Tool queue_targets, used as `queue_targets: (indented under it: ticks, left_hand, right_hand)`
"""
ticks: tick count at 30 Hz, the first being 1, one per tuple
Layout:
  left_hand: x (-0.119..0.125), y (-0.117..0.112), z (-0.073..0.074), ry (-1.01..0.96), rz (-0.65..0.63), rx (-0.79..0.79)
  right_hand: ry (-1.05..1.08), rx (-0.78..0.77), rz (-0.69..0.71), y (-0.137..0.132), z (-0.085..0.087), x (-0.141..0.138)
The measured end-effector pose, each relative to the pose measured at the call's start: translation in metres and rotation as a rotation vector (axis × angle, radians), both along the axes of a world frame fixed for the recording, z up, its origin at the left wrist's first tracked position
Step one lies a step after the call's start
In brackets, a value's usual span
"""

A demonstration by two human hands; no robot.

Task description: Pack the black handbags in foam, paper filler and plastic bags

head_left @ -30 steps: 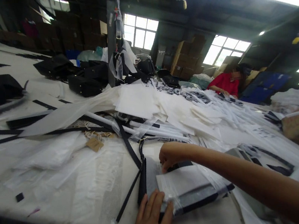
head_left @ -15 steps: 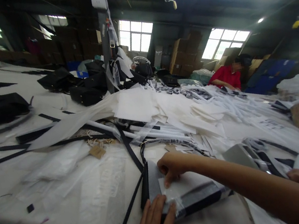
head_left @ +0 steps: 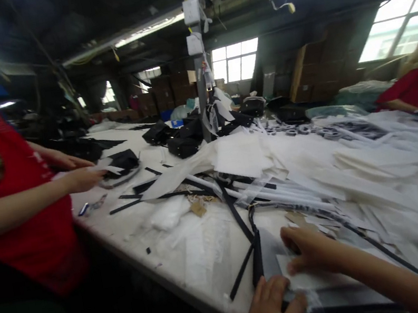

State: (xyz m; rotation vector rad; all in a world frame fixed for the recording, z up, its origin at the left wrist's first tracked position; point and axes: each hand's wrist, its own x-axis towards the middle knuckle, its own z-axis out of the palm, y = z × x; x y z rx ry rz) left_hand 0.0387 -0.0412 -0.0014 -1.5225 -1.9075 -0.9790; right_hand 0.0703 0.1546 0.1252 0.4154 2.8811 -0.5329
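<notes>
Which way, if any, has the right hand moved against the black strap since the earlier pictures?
No. The right hand stays on the white sheet just right of the black strap; only the camera swung left.

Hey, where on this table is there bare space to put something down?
Bare tabletop shows along the near edge, between the black strips and the clear bags. From the white sheets rightward it is piled solid, and your left hand and right hand rest on the pouch.

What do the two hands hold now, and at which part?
Neither lifts anything. The left hand lies flat on the near left corner of the clear bag; the fingers of the right hand press its far left edge.
</notes>
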Motion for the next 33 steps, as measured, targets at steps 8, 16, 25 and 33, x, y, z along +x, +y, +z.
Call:
queue_targets:
  ticks: [8,16,25,33]
  left_hand:
    - [0.000,0.022,-0.018,-0.130,0.171,-0.392]
    - [-0.003,-0.008,0.011,0.000,0.007,-0.231]
    - [0.005,-0.031,0.062,-0.183,-0.118,-0.273]
    - [-0.015,-0.037,0.095,-0.481,-0.218,-0.261]
  right_hand:
    - [0.016,-0.027,-0.012,0.022,-0.019,-0.014]
    - [0.080,-0.023,0.015,0.007,-0.001,0.009]
    - [0.091,0.024,-0.095,0.003,-0.008,0.001]
    - [0.400,0.100,-0.337,-0.026,0.023,0.084]
